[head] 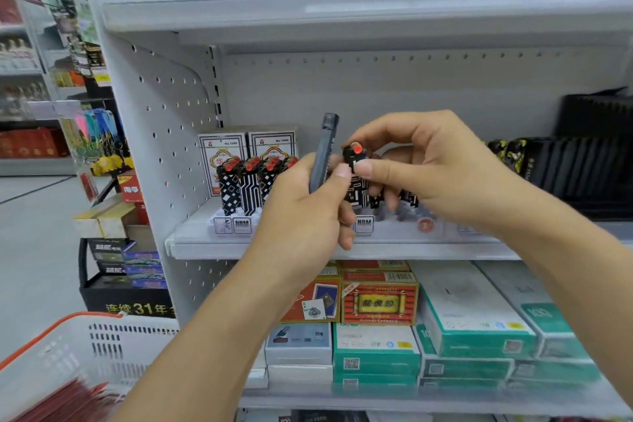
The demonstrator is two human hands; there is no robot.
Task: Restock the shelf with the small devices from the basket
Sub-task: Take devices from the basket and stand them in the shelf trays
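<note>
A: Item, right hand?
B: One patterned lighter, red-capped, pinched upright between thumb and forefinger; its shelf slot lies just below and beyond.
A: Left hand?
B: Curled round a grey stick device, long axis near-vertical, touching the right's fingertips.

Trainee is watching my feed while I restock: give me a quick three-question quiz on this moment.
1. True or false: the left hand grips a slim grey device.
2. What does the right hand pinch? A) a card box B) a black lighter with a red button C) nothing
3. Fill in: the white basket has an ______ rim.

Key: 1 true; 2 B; 3 orange.
</note>
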